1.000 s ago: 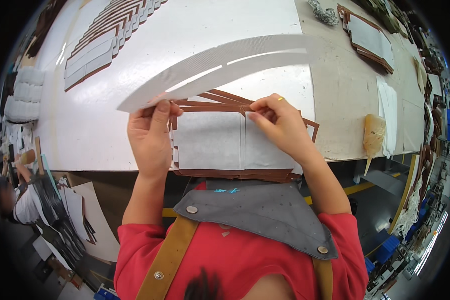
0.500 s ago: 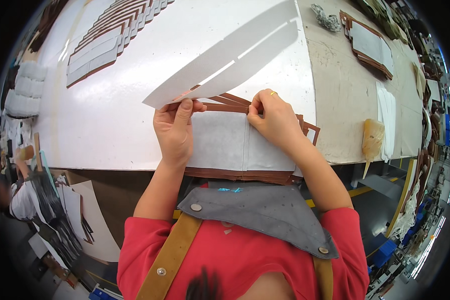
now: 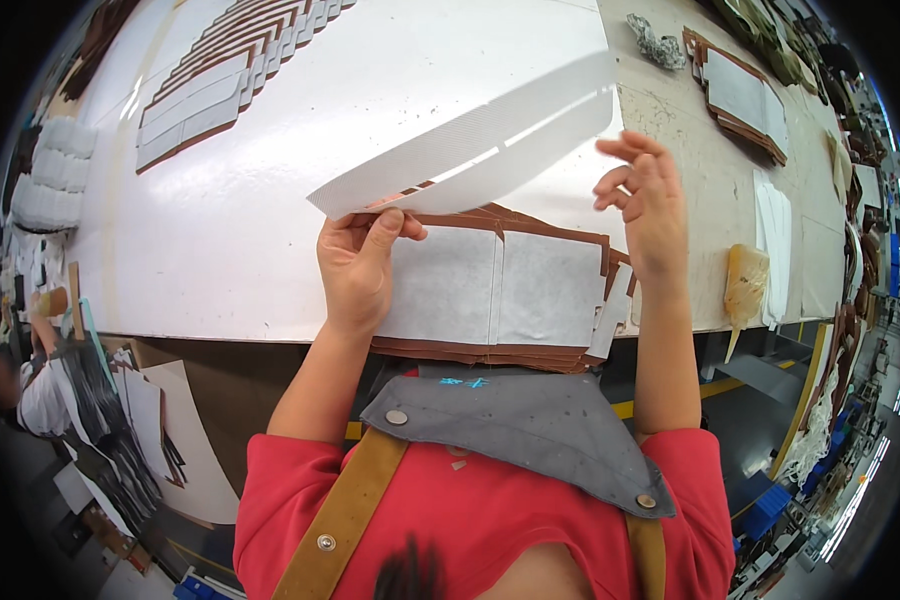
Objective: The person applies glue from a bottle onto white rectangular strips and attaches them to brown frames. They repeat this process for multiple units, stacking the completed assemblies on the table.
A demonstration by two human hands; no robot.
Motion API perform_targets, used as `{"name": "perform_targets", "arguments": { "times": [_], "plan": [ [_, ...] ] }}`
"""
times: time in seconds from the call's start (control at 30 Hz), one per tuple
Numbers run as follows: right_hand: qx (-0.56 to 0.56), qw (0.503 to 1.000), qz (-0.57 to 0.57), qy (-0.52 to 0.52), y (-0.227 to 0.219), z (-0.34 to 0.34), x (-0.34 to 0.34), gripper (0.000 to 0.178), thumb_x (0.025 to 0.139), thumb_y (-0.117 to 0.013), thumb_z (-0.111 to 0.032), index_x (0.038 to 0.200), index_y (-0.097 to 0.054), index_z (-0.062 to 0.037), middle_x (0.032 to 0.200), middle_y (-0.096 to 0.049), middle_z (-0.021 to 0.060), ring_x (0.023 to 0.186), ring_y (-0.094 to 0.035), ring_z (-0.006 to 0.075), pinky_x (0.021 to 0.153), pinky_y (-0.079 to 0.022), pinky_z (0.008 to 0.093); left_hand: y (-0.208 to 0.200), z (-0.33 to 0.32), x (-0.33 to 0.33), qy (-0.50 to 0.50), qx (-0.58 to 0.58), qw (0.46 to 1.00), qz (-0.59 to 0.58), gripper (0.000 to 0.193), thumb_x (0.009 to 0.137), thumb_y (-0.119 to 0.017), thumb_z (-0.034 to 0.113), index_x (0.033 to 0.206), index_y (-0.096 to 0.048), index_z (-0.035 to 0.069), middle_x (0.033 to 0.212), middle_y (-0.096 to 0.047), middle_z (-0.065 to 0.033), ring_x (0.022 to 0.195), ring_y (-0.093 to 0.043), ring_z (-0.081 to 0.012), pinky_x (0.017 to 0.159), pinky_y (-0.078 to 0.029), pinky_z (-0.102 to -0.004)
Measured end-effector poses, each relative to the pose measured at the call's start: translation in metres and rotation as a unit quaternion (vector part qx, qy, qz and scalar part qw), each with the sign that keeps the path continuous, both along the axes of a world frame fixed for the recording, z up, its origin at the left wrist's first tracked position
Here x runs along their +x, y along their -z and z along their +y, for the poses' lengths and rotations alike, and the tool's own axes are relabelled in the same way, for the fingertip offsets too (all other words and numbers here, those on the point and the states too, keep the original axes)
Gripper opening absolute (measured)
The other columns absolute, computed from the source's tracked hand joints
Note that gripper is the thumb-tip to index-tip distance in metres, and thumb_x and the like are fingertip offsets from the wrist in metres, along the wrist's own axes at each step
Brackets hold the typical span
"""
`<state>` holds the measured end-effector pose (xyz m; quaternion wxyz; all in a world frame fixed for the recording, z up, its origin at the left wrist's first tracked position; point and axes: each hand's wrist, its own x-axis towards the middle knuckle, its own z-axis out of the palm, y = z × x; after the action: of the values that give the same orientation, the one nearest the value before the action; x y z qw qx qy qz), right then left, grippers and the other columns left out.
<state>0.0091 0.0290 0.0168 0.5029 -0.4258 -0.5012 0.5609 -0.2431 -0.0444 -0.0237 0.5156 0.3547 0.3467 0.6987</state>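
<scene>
My left hand (image 3: 360,262) pinches the near end of a long white slotted strip (image 3: 460,150) between thumb and fingers. The strip slants up and away to the right above the white tabletop. My right hand (image 3: 642,205) is raised beside the strip's far end, fingers apart and slightly curled, with nothing in it. Between my forearms, at the table's front edge, lies a stack of brown pieces faced with light grey panels (image 3: 550,285). A seam runs down the middle of the top piece. The strip and my left hand hide part of the stack's far left side.
Fanned-out brown and grey pieces (image 3: 192,122) lie at the far left. On the beige surface at right are another small stack (image 3: 745,95), a crumpled grey lump (image 3: 656,40), a yellowish glue bottle (image 3: 747,275) and white strips (image 3: 773,240). Another person (image 3: 45,395) is at the left.
My right hand has let go of the brown strips at the stack's far edge and risen to the right, fingers spreading. The white strip has shifted slightly right and dipped at its far end.
</scene>
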Motion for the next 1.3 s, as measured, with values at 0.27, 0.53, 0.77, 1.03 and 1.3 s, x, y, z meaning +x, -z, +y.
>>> {"name": "perform_targets", "arguments": {
  "times": [0.27, 0.53, 0.77, 1.03, 1.3],
  "plan": [
    [0.005, 0.994, -0.024, 0.106, 0.0, -0.007, -0.01, 0.033, 0.092, -0.055, -0.014, 0.118, -0.042, 0.0017, 0.103, -0.054, 0.0132, 0.077, -0.058, 0.0121, 0.071, -0.049, 0.0269, -0.021, -0.012, -0.013, 0.037, -0.035, 0.997, 0.053, 0.016, 0.085, -0.06, 0.0, 0.1, -0.058, -0.004, 0.089, -0.064, -0.0142, 0.073, -0.063, -0.0196, 0.068, -0.053, -0.0324],
    [-0.073, 0.995, 0.03, 0.065, 0.007, -0.005, -0.005, 0.025, 0.09, -0.056, -0.009, 0.11, -0.045, 0.0019, 0.087, -0.054, 0.0073, 0.07, -0.056, 0.0107, 0.064, -0.049, 0.0252, -0.031, -0.013, -0.02, 0.056, -0.013, 0.994, 0.095, 0.015, 0.085, -0.06, 0.0, 0.1, -0.059, -0.004, 0.091, -0.066, -0.0147, 0.073, -0.063, -0.0186, 0.069, -0.054, -0.0321],
    [-0.009, 0.995, -0.049, 0.088, 0.004, -0.061, 0.007, 0.019, 0.085, -0.056, 0.005, 0.101, -0.045, 0.0003, 0.083, -0.052, 0.0062, 0.068, -0.054, 0.0088, 0.059, -0.046, 0.0226, -0.033, -0.027, -0.02, -0.026, -0.189, 0.971, 0.141, 0.019, 0.086, -0.058, -0.002, 0.102, -0.047, 0.0, 0.089, -0.057, -0.0099, 0.062, -0.058, -0.013, 0.06, -0.05, -0.0261],
    [-0.061, 0.975, -0.215, 0.012, 0.023, -0.111, 0.027, 0.026, 0.083, -0.055, 0.006, 0.108, -0.053, -0.0001, 0.079, -0.046, 0.0008, 0.066, -0.043, 0.0062, 0.058, -0.038, 0.0184, -0.018, -0.066, -0.022, 0.038, -0.152, 0.863, 0.48, 0.018, 0.084, -0.06, -0.001, 0.097, -0.048, 0.002, 0.076, -0.049, -0.0015, 0.06, -0.044, -0.0041, 0.054, -0.038, -0.0186],
    [-0.043, 0.955, -0.294, -0.012, 0.02, -0.106, 0.026, 0.029, 0.081, -0.056, 0.004, 0.109, -0.061, -0.0007, 0.075, -0.045, 0.0015, 0.065, -0.042, 0.0076, 0.056, -0.037, 0.0197, -0.02, -0.057, -0.021, 0.051, -0.147, 0.836, 0.526, 0.025, 0.084, -0.059, -0.002, 0.109, -0.058, 0.0, 0.076, -0.045, 0.0001, 0.059, -0.037, -0.0045, 0.052, -0.034, -0.0171]
  ]
}}
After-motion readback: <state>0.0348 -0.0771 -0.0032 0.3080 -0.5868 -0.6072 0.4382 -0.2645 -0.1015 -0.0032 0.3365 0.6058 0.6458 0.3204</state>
